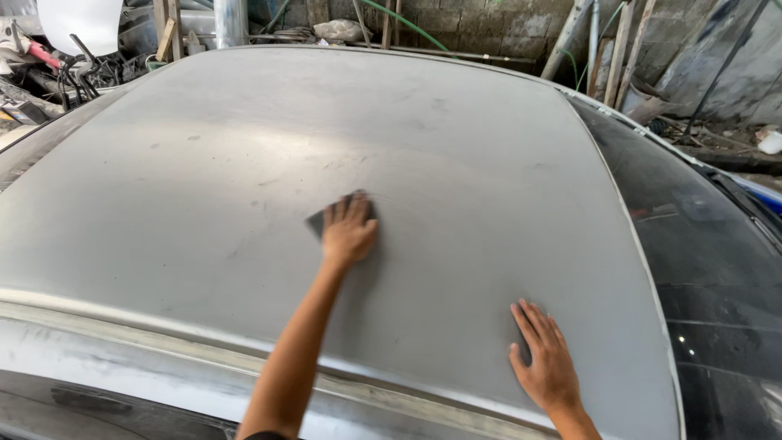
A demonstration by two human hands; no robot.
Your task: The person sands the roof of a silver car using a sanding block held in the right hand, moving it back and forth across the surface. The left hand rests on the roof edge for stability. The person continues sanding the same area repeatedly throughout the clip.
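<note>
A small dark sanding sheet (319, 220) lies flat near the middle of the dull grey car roof (456, 163), pinned under the left hand (349, 232), whose fingers (352, 209) are stretched out flat on top of it, pressing rather than gripping. To the right and nearer, the right hand (544, 367) rests palm down on the bare roof by its near edge, fingers spread, holding nothing. The dark windscreen (717, 269) slopes away at the right; scrap clutter (57, 65) sits far left.

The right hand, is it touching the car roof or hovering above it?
Touching. The head view shows the right hand lying flat, fingers spread on the grey car roof, with no gap beneath the palm.
</note>
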